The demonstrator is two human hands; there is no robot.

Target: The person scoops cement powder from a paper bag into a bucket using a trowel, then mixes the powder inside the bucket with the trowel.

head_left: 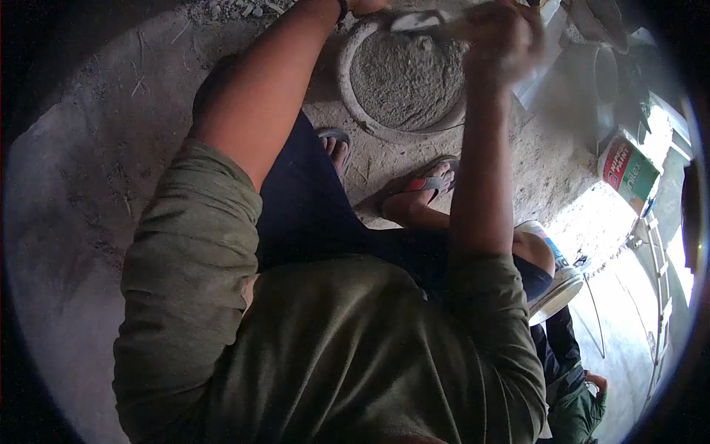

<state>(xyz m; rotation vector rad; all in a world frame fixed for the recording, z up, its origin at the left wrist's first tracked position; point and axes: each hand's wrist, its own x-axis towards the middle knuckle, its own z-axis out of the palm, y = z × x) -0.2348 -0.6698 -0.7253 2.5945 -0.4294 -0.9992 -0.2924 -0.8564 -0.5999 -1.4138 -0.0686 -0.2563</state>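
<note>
A round basin (347, 81) of wet grey mortar (403, 81) stands on the ground in front of my feet. My right hand (506, 41) is above the basin's right rim, smeared by motion, with its fingers wrapped round the handle of what looks like a trowel. The trowel's pale blade (416, 21) lies over the far edge of the mortar. At the top edge of the view, my left hand (367, 6) is mostly cut off, near the basin's far left rim. Its fingers are out of sight. A dark band circles the left wrist.
My sandalled feet (425, 181) rest just behind the basin. To the right stand a paint bucket (629, 174) and a blurred pale container (603, 81). Another bucket (558, 292) is beside my knee. A person in green (577, 414) is at lower right. Gravel (229, 9) lies at the top.
</note>
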